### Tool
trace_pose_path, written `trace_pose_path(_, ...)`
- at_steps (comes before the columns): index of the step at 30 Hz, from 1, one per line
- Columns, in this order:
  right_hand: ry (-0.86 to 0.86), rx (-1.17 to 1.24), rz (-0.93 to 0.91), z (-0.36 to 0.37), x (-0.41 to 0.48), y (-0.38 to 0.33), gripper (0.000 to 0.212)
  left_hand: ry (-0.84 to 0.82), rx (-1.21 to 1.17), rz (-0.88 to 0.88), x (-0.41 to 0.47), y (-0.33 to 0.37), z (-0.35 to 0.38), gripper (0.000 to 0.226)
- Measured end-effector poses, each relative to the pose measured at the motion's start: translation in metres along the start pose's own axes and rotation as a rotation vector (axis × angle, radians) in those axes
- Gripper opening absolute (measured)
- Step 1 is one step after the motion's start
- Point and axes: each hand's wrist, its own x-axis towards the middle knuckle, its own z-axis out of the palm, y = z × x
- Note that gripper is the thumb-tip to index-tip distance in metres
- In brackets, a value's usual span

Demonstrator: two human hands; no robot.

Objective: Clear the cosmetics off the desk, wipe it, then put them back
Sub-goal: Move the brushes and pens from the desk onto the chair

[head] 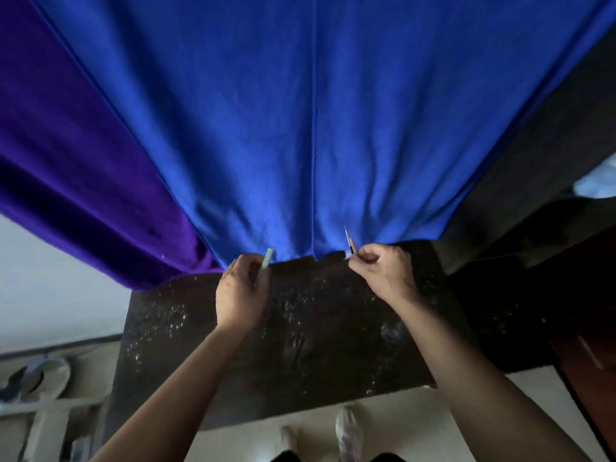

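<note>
Standing at a dark bench, a person holds one slim cosmetic in each hand above its far edge. The left hand is curled round a pale green stick, whose flat-ended top pokes up past the fingers and tilts slightly to the right. The right hand pinches a thin pencil between thumb and fingertips. The pencil narrows to a fine point that leans up and to the left, and a small white-and-dark piece sits at the fingers beside it; what that piece is cannot be told. Both items are held in the air, well apart from each other, just in front of the hem of a blue cloth. Any lettering on either item is too small and blurred to read.

The bench top is near-black and mottled, scattered with pale glinting specks, thickest on its left half. The blue cloth hangs behind the bench and fills most of the view, with a seam down its middle. A purple cloth hangs to its left. Below the near edge of the bench, light shoes stand on a pale floor.
</note>
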Motion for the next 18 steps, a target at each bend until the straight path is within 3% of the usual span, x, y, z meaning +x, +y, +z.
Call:
trace_pose_path(6,0.278,0.363,0.044,-0.105,-0.029,-0.038,0.009,-0.003,-0.268,0.296,0.027,0.109,-0.022,0.013)
trace_pose_path(8,0.378,0.425,0.032,-0.136,-0.059,-0.036,0.019,-0.066,-0.373,0.364,0.016,0.136,-0.019,0.015)
trace_pose_path(14,0.638,0.412,0.147,-0.205,-0.199,0.004,0.004,-0.351,-0.584,0.537,-0.065,0.203,0.015,0.011)
trace_pose_path(18,0.858,0.479,0.248,-0.241,-0.309,0.035,0.007,-0.641,-0.696,0.591,-0.152,0.249,0.030,0.014)
